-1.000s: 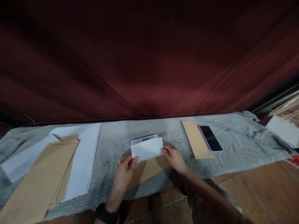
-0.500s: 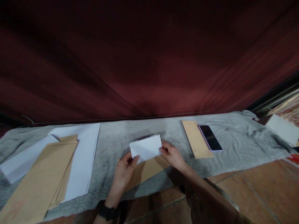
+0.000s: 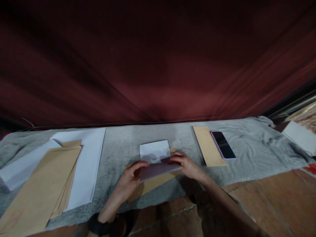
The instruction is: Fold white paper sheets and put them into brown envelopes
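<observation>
A folded sheet of white paper point(image 3: 155, 149) lies partly opened at the middle, its near panel raised in shadow and its far panel brighter. At its left edge my left hand point(image 3: 130, 176) pinches the near panel between thumb and fingers. My right hand point(image 3: 184, 163) grips the same panel from the right. Under the paper and my hands is a brown envelope point(image 3: 158, 185), mostly covered; its near strip shows. A dark band circles my left wrist.
Several brown envelopes point(image 3: 46, 177) lie on white sheets point(image 3: 92, 154) at the left, beside a folded white paper point(image 3: 24, 166). Another brown envelope point(image 3: 207, 144) and a phone point(image 3: 223, 145) rest to the right on the grey cloth point(image 3: 249, 144). A dark red curtain point(image 3: 158, 82) hangs behind.
The white paper was a closed, flat panel facing me; now its near part is lifted toward me, showing the inside. Both hands have shifted along its edges, still holding it.
</observation>
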Tool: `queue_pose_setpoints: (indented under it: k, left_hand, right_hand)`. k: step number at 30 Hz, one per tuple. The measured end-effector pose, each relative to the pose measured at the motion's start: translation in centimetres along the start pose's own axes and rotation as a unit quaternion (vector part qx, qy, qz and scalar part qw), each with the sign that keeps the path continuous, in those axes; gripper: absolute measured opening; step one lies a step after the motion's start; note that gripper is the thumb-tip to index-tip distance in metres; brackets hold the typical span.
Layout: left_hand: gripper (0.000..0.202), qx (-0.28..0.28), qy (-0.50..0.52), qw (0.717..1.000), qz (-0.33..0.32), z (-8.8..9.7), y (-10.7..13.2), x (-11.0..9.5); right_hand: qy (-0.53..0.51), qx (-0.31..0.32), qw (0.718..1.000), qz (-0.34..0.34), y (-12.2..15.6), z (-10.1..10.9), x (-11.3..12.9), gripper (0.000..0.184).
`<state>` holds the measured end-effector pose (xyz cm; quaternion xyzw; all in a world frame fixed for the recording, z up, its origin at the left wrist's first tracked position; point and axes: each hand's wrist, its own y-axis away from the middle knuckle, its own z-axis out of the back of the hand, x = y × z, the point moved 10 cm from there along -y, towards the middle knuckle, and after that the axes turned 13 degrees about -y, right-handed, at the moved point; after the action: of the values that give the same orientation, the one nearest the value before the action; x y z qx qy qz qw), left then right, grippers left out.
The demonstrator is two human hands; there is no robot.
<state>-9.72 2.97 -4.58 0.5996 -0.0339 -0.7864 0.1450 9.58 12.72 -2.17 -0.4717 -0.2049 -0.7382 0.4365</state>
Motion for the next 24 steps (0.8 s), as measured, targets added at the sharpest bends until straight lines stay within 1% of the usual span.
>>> queue_pose_setpoints:
  k: [3, 5, 7, 9, 11, 12, 14, 17, 19, 22, 24]
  left_hand:
    - [0.037, -0.055, 0.039, 0.998, 0.003, 1.2, -0.2, 0.0]
    - [0.042, -0.103, 0.077, 0.992, 0.014, 2.3, -0.3, 0.3]
    - [0.047, -0.148, 0.115, 0.981, 0.041, 3.3, -0.2, 1.1]
    - [0.05, -0.181, 0.153, 0.968, 0.081, 4.0, 0.1, 2.0]
    - [0.053, -0.203, 0.19, 0.954, 0.116, 4.6, 0.4, 2.6]
    - [0.056, -0.205, 0.204, 0.948, 0.13, 4.7, 0.6, 2.8]
    - [0.063, -0.185, 0.199, 0.951, 0.146, 4.9, 0.7, 2.7]
    - [0.071, -0.111, 0.14, 0.973, 0.148, 4.8, 0.5, 2.3]
    - [0.074, -0.071, 0.116, 0.981, 0.142, 4.8, 0.4, 2.3]
    - [0.075, -0.031, 0.116, 0.984, 0.131, 4.3, 0.1, 2.4]
    - [0.075, 0.002, 0.125, 0.984, 0.126, 3.5, -0.1, 2.3]
  right_hand:
    - [0.087, -0.003, 0.996, 0.029, 0.3, -0.5, 1.8, 0.034]
    - [0.141, -0.002, 0.989, 0.046, 0.6, -1.3, 2.7, 0.039]
    - [0.172, 0.023, 0.983, 0.059, 1.0, -2.9, 3.3, 0.047]
    - [0.185, 0.06, 0.979, 0.062, 1.2, -4.7, 3.5, 0.052]
    - [0.19, 0.091, 0.976, 0.059, 1.5, -6.2, 3.6, 0.056]
    - [0.192, 0.101, 0.974, 0.059, 1.6, -6.8, 3.7, 0.057]
    - [0.196, 0.109, 0.972, 0.071, 1.7, -7.6, 4.1, 0.058]
    - [0.202, 0.11, 0.968, 0.098, 1.8, -8.5, 4.8, 0.057]
    - [0.208, 0.115, 0.966, 0.106, 1.8, -9.0, 5.0, 0.057]
    - [0.215, 0.116, 0.965, 0.092, 1.5, -9.5, 4.8, 0.058]
    - [0.214, 0.113, 0.967, 0.079, 1.2, -9.5, 4.7, 0.058]
